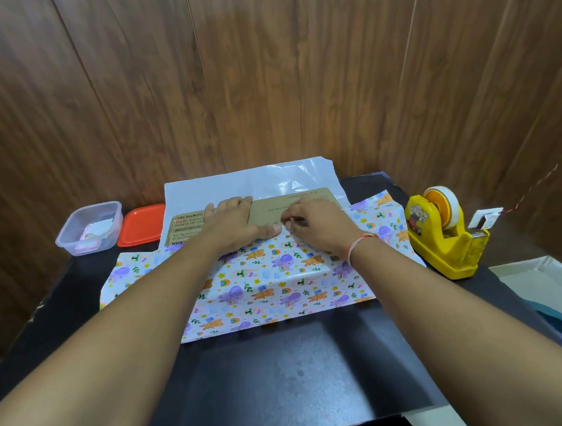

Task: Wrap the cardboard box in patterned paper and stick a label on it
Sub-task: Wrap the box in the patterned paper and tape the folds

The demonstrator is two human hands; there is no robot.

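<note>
A clear tub (89,228) and orange lid (141,225) are sitting left of the hands. The left hand (232,224) is pressing flat, fingers straight, on the cardboard box (292,205), which is lying on the patterned paper (261,284). Just beside it, the right hand (317,225) is pinching the paper's edge against the box. A yellow tape dispenser (444,234) is standing further right.

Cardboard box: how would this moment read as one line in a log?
step: wrapping | cardboard box: part covered | patterned paper: near flap up | left hand: pressing flat | right hand: fingers at paper edge
</note>
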